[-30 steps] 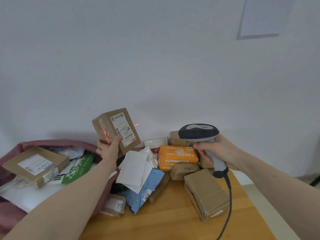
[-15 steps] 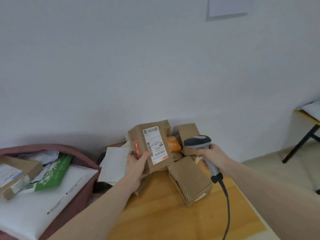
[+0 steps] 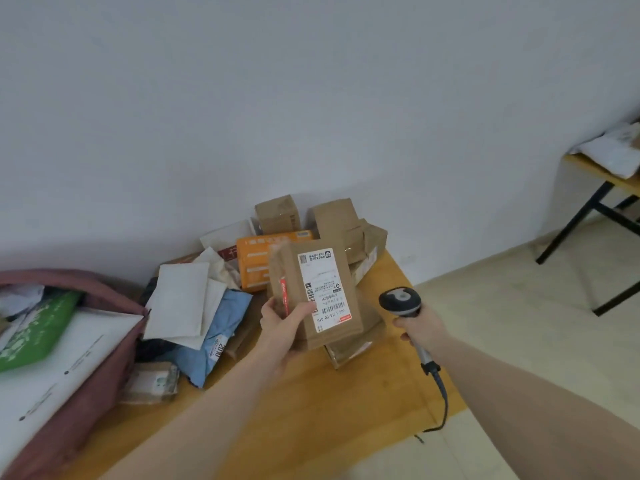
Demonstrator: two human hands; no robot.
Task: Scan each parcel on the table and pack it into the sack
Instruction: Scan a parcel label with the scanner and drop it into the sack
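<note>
left hand (image 3: 282, 323) fingers curl round brown parcel (image 3: 313, 292), thumb across its label; right hand (image 3: 420, 325) grips scanner (image 3: 400, 301).

A plain white wall (image 3: 311, 98) fills the upper frame. Pale floor (image 3: 519, 323) spreads lower right. A second table (image 3: 602, 178) with black legs stands at the right edge.

It was a plain parcel-sorting room: bare white wall (image 3: 311, 98), a wooden table (image 3: 311, 410) heaped with labelled cardboard parcels (image 3: 332, 223) beyond the fingers (image 3: 268, 311), and an open sack (image 3: 79, 393) of mailers to their left.
</note>
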